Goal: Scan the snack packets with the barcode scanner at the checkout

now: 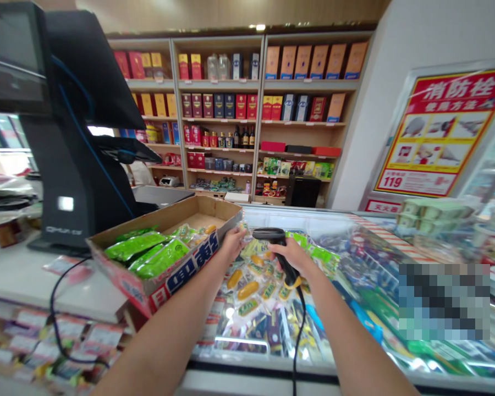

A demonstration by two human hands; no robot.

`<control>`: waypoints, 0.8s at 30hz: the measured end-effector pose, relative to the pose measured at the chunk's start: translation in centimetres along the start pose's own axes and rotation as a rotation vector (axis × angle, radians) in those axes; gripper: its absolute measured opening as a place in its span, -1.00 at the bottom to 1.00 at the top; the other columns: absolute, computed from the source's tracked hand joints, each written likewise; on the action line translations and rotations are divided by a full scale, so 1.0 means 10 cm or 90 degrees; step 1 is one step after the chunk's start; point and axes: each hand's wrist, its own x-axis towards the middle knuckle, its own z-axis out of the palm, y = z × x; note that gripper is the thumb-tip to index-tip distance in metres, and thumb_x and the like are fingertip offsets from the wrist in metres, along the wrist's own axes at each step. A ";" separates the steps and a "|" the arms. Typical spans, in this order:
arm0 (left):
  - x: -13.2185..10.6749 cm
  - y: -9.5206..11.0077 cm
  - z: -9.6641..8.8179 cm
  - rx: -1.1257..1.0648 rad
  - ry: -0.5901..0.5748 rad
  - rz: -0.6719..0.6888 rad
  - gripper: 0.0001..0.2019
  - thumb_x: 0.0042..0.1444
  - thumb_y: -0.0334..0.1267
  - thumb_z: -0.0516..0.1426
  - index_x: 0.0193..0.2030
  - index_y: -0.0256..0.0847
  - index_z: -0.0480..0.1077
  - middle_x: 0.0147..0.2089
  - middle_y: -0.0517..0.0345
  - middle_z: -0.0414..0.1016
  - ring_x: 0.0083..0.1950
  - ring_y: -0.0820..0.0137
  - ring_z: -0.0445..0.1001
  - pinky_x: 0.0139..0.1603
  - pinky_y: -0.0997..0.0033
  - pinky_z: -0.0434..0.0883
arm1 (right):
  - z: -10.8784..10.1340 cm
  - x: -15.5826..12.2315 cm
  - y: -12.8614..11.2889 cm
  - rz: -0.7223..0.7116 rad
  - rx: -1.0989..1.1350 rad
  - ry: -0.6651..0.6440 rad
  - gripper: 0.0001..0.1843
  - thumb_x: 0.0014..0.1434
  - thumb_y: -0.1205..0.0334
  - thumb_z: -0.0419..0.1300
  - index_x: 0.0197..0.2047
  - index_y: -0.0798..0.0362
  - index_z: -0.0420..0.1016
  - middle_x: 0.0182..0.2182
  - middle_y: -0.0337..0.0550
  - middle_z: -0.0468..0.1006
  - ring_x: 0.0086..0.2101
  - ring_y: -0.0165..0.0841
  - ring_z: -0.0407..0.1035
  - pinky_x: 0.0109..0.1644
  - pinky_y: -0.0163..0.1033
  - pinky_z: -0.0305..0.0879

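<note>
My right hand (293,256) is wrapped round the handle of a black barcode scanner (269,235). Its cable runs down between my forearms. Close to the scanner's head, my left hand (231,245) pinches a small clear snack packet (244,230), partly covered by the fingers. Below both hands, several clear packets of yellow sausage-shaped snacks (247,290) with green labels lie on the glass top of a freezer (241,345). Green snack packets (330,259) lie just right of my right hand. A cardboard box (226,212) beside my left forearm holds more green packets (160,261) and yellow snacks.
A black checkout terminal (91,181) stands on the white counter (82,291) at left, with a loose cable hanging off the edge. Egg cartons (433,214) sit at the far right. Shelves of boxed bottles (218,104) line the back wall, beside a red poster (443,132).
</note>
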 end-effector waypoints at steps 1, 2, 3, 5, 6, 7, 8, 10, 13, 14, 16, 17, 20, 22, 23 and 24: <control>-0.01 0.01 0.02 -0.010 0.014 0.009 -0.77 -0.14 -0.38 0.33 -0.37 -0.26 0.36 -0.51 0.26 0.44 -0.51 0.53 0.43 -0.34 0.42 0.51 | -0.01 -0.01 -0.01 -0.001 -0.002 -0.005 -0.73 -0.07 0.06 0.26 -0.53 0.09 0.39 -0.66 -0.17 0.51 -0.74 -0.40 0.31 -0.69 -0.31 0.24; -0.03 0.02 0.04 -0.016 0.028 0.016 -0.75 -0.14 -0.38 0.33 -0.33 -0.25 0.36 -0.47 0.26 0.46 -0.49 0.52 0.44 -0.31 0.38 0.53 | -0.02 -0.01 -0.01 0.000 -0.005 -0.013 -0.73 -0.08 0.05 0.27 -0.53 0.09 0.39 -0.66 -0.18 0.50 -0.75 -0.40 0.30 -0.69 -0.31 0.24; -0.04 0.02 0.05 -0.017 0.039 0.019 -0.72 -0.14 -0.38 0.33 -0.29 -0.24 0.36 -0.44 0.25 0.47 -0.47 0.50 0.46 -0.29 0.34 0.53 | -0.03 -0.01 -0.01 0.002 -0.007 -0.023 -0.74 -0.09 0.06 0.26 -0.52 0.09 0.39 -0.66 -0.18 0.50 -0.75 -0.40 0.30 -0.70 -0.31 0.23; -0.06 0.04 0.08 -0.006 0.049 0.018 -0.69 -0.13 -0.37 0.32 -0.23 -0.23 0.35 -0.40 0.23 0.49 -0.44 0.47 0.48 -0.27 0.29 0.54 | -0.06 -0.02 -0.01 0.010 -0.013 -0.042 -0.75 -0.10 0.07 0.26 -0.49 0.09 0.40 -0.65 -0.20 0.50 -0.75 -0.40 0.30 -0.71 -0.32 0.22; -0.07 0.05 0.09 0.003 0.048 0.017 -0.68 -0.12 -0.36 0.31 -0.22 -0.22 0.34 -0.39 0.22 0.49 -0.44 0.46 0.49 -0.26 0.27 0.54 | -0.07 -0.02 -0.01 0.011 -0.016 -0.046 -0.76 -0.09 0.08 0.25 -0.47 0.09 0.40 -0.65 -0.21 0.50 -0.76 -0.40 0.30 -0.72 -0.32 0.21; -0.08 0.05 0.10 0.012 0.044 0.019 -0.67 -0.13 -0.36 0.31 -0.21 -0.22 0.33 -0.40 0.22 0.49 -0.43 0.45 0.49 -0.27 0.27 0.54 | -0.07 -0.02 0.00 0.011 -0.019 -0.047 -0.77 -0.08 0.08 0.24 -0.46 0.09 0.40 -0.65 -0.21 0.51 -0.76 -0.40 0.30 -0.71 -0.32 0.21; -0.09 0.06 0.11 0.020 0.038 0.024 -0.66 -0.13 -0.35 0.32 -0.20 -0.22 0.33 -0.40 0.23 0.48 -0.42 0.44 0.50 -0.27 0.27 0.55 | -0.08 -0.02 0.00 0.011 -0.022 -0.045 -0.77 -0.08 0.08 0.23 -0.46 0.09 0.40 -0.65 -0.21 0.51 -0.76 -0.40 0.30 -0.71 -0.33 0.21; -0.10 0.06 0.12 0.035 0.028 0.039 -0.62 -0.16 -0.33 0.33 -0.19 -0.21 0.32 -0.39 0.23 0.48 -0.40 0.42 0.51 -0.30 0.30 0.55 | -0.08 -0.02 0.00 0.007 -0.026 -0.042 -0.76 -0.07 0.08 0.23 -0.47 0.09 0.41 -0.66 -0.20 0.51 -0.75 -0.40 0.31 -0.70 -0.34 0.21; -0.11 0.05 0.12 0.055 0.018 0.061 -0.56 -0.22 -0.27 0.36 -0.18 -0.21 0.31 -0.39 0.24 0.47 -0.40 0.42 0.51 -0.36 0.35 0.54 | -0.07 -0.04 -0.02 0.013 -0.039 -0.040 -0.75 -0.06 0.08 0.23 -0.55 0.09 0.39 -0.71 -0.21 0.46 -0.75 -0.41 0.30 -0.69 -0.34 0.21; -0.11 0.05 0.12 0.060 0.016 0.067 -0.55 -0.23 -0.26 0.36 -0.18 -0.21 0.31 -0.39 0.25 0.47 -0.41 0.43 0.51 -0.38 0.37 0.53 | -0.06 -0.04 -0.02 0.018 -0.045 -0.041 -0.74 -0.06 0.08 0.22 -0.58 0.09 0.38 -0.73 -0.22 0.44 -0.76 -0.42 0.29 -0.69 -0.34 0.21; -0.11 0.04 0.13 0.067 0.016 0.077 -0.54 -0.25 -0.24 0.37 -0.19 -0.22 0.32 -0.42 0.27 0.45 -0.45 0.46 0.48 -0.43 0.43 0.50 | -0.06 -0.05 -0.04 0.024 -0.046 -0.042 -0.75 -0.05 0.10 0.22 -0.59 0.09 0.37 -0.73 -0.22 0.43 -0.76 -0.41 0.29 -0.68 -0.33 0.22; -0.11 0.04 0.13 0.071 0.019 0.080 -0.54 -0.25 -0.23 0.37 -0.19 -0.22 0.32 -0.43 0.27 0.45 -0.47 0.47 0.47 -0.46 0.46 0.49 | -0.06 -0.05 -0.04 0.022 -0.040 -0.043 -0.76 -0.05 0.11 0.22 -0.58 0.09 0.38 -0.72 -0.22 0.44 -0.75 -0.41 0.29 -0.68 -0.32 0.22; -0.11 0.05 0.13 0.075 0.026 0.081 -0.55 -0.25 -0.23 0.36 -0.21 -0.23 0.32 -0.44 0.27 0.45 -0.50 0.49 0.44 -0.50 0.50 0.45 | -0.07 -0.04 -0.03 0.009 -0.024 -0.046 -0.77 -0.05 0.12 0.21 -0.57 0.09 0.39 -0.68 -0.19 0.47 -0.74 -0.40 0.30 -0.68 -0.30 0.23; -0.13 0.06 0.14 0.071 0.027 0.078 -0.57 -0.24 -0.24 0.36 -0.21 -0.22 0.32 -0.44 0.26 0.45 -0.48 0.47 0.46 -0.48 0.48 0.46 | -0.08 -0.03 -0.02 0.011 -0.034 -0.050 -0.75 -0.05 0.11 0.21 -0.61 0.10 0.39 -0.70 -0.18 0.46 -0.75 -0.40 0.31 -0.67 -0.31 0.23; -0.13 0.07 0.15 0.067 0.027 0.076 -0.57 -0.23 -0.25 0.35 -0.21 -0.22 0.32 -0.43 0.26 0.46 -0.47 0.46 0.47 -0.47 0.47 0.47 | -0.08 -0.03 -0.01 0.015 -0.040 -0.051 -0.73 -0.05 0.10 0.21 -0.62 0.10 0.39 -0.72 -0.18 0.44 -0.75 -0.40 0.30 -0.68 -0.31 0.22; -0.14 0.08 0.15 0.064 0.028 0.075 -0.58 -0.22 -0.26 0.35 -0.20 -0.22 0.32 -0.42 0.25 0.46 -0.45 0.45 0.48 -0.46 0.45 0.48 | -0.08 -0.03 -0.01 0.019 -0.044 -0.050 -0.72 -0.05 0.09 0.21 -0.63 0.10 0.39 -0.75 -0.18 0.43 -0.76 -0.40 0.29 -0.68 -0.31 0.21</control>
